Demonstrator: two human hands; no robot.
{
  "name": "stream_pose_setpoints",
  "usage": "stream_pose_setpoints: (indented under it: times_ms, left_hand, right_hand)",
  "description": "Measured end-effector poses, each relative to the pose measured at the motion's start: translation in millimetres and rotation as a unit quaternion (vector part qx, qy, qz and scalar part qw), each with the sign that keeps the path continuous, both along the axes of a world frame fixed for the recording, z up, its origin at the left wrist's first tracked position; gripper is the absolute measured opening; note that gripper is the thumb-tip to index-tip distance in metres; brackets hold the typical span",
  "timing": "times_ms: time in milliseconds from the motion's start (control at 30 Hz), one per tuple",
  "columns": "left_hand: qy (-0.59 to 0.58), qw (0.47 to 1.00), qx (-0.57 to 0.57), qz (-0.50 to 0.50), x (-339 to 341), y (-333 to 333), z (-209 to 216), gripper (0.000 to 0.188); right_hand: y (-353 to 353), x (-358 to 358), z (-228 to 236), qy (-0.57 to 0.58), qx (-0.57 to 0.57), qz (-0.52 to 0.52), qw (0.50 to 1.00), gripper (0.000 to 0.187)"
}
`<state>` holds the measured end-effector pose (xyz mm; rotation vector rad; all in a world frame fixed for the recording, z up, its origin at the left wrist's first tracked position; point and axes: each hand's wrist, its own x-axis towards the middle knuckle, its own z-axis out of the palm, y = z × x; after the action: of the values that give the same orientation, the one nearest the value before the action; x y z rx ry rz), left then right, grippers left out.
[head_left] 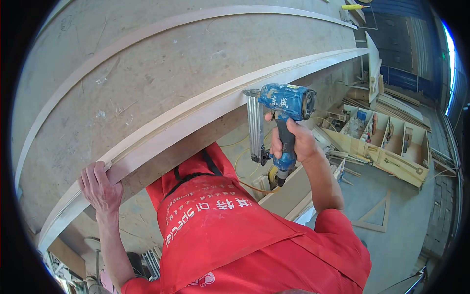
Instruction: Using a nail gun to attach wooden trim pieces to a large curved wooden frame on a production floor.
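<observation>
My right hand (pixel 301 141) is wrapped round the black grip of a blue nail gun (pixel 290 96). Its silver magazine hangs down on the left, and its nose meets the front face of a long pale wooden strip (pixel 196 119). This strip runs along the near edge of a large worktable (pixel 161 81), with a thinner layer showing along its top. Further left, my left hand (pixel 101 188) clasps the strip, fingers over its upper edge. Whether a nail is in the wood cannot be seen.
Another thin strip (pixel 196 17) lies farther back on the table. To the right, a divided wooden toolbox (pixel 391 158) with several tools stands on the floor beside stacked boards (pixel 401 105). A triangular wooden frame (pixel 376 226) lies nearer. A hose (pixel 255 187) trails below the gun.
</observation>
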<state>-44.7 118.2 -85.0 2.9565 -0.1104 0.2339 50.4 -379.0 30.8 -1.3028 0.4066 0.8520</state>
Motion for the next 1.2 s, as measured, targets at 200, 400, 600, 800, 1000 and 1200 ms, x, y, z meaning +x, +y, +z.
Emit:
stream_pose_setpoints:
  times_ms: [200, 400, 600, 800, 1000, 1200]
  left_hand:
    - [-0.005, 1.000, 0.002, -0.004, 18.7, -19.1, -9.2, 0.045]
    - [-0.009, 1.000, 0.010, -0.005, 36.8, -41.7, -15.3, 0.045]
    - [-0.004, 1.000, 0.007, 0.008, 25.5, 31.0, -4.7, 0.046]
    - [-0.009, 1.000, 0.010, 0.008, -7.7, 204.5, 40.2, 0.045]
    - [-0.020, 1.000, -0.014, 0.005, -16.8, 228.2, 35.9, 0.042]
    - [-0.029, 1.000, -0.003, 0.007, -0.1, 93.0, 3.9, 0.039]
  right_hand:
    - [-18.6, 14.3, -5.1, 0.006, 0.011, -0.019, 1.000, 0.068]
    - [-42.3, 33.8, -8.4, 0.007, -0.004, -0.003, 1.000, 0.069]
    - [31.8, 41.9, 19.8, 0.039, -0.070, 0.051, 0.995, 0.071]
    - [216.3, -3.8, 56.6, 0.043, -0.013, 0.038, 0.998, 0.074]
    - [275.1, -21.0, 55.6, 0.062, 0.052, 0.079, 0.994, 0.077]
    - [149.7, -5.9, 14.8, 0.081, 0.065, 0.096, 0.990, 0.077]
